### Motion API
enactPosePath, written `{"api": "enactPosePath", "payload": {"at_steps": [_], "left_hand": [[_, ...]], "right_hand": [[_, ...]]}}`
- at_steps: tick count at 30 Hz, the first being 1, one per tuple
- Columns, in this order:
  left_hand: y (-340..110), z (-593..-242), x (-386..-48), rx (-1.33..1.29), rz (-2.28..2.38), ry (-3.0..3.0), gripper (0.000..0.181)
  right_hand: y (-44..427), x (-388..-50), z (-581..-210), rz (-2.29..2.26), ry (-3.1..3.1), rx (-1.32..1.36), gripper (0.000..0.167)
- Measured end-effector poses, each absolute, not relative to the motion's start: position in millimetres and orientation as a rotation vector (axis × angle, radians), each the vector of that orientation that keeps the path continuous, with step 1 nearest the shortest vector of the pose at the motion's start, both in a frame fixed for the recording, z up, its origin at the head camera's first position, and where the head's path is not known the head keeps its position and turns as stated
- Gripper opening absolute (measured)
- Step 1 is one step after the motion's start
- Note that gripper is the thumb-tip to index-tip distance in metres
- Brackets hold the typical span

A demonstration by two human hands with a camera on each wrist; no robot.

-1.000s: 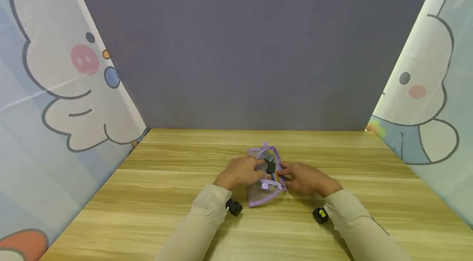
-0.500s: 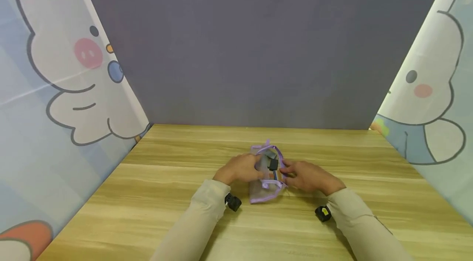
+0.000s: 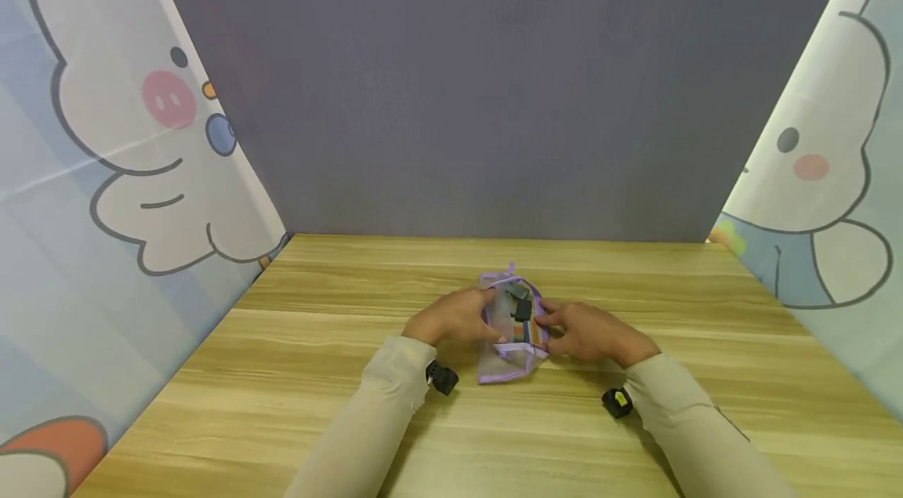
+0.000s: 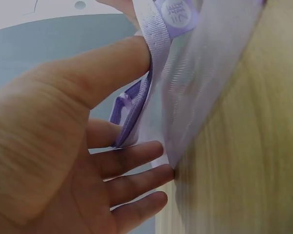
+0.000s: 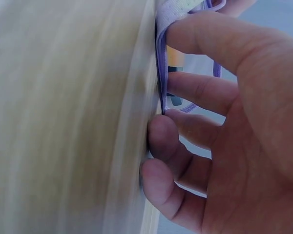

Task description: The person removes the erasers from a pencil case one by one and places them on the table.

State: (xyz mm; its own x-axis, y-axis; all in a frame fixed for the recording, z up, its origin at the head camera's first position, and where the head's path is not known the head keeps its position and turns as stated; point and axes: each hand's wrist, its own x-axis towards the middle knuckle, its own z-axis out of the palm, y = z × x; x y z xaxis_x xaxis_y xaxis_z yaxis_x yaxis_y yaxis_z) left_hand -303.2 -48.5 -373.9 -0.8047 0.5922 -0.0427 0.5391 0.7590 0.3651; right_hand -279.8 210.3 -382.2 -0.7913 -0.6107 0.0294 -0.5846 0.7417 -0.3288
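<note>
A see-through mesh pouch (image 3: 492,363) with purple trim lies on its side, its unzipped mouth facing right. At the mouth's left edge is my left hand (image 3: 455,316), thumb and forefinger spread and hooked on the trim (image 4: 158,36). My right hand (image 3: 591,335) holds the opposite edge, with thumb and forefinger at the purple rim (image 5: 161,63) and the last two fingers outside, against the table. Inside the pouch show a small black block-like item (image 3: 523,310), a grey item (image 3: 518,291) and a flat orange and blue striped item (image 3: 534,333); their kinds are unclear.
The wooden table (image 3: 317,294) runs back to a dark grey panel (image 3: 451,90). Cartoon-printed sheets (image 3: 127,169) stand along both sides. A black wrist device (image 3: 442,378) hangs at the left cuff, another (image 3: 617,402) at the right.
The pouch's mouth stands wider and the items inside show more plainly. Both hands stay at its edges, the left fingers shifting slightly. The head view has tilted a little.
</note>
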Motion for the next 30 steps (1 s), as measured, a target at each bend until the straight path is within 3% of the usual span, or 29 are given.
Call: {"api": "enactPosePath", "payload": {"at_steps": [13,30], "left_hand": [[-55.4,-379.9,-309.2,1.028,0.464,2.845,0.080],[-56.6,-379.1,-308.0,0.974,0.410,2.830,0.079]], "right_hand": [[210.6,-280.4,-383.2,-0.496,2.873,-0.995,0.050],[211.0,-280.7,-383.8,-0.511,2.861,-0.960,0.052]]}}
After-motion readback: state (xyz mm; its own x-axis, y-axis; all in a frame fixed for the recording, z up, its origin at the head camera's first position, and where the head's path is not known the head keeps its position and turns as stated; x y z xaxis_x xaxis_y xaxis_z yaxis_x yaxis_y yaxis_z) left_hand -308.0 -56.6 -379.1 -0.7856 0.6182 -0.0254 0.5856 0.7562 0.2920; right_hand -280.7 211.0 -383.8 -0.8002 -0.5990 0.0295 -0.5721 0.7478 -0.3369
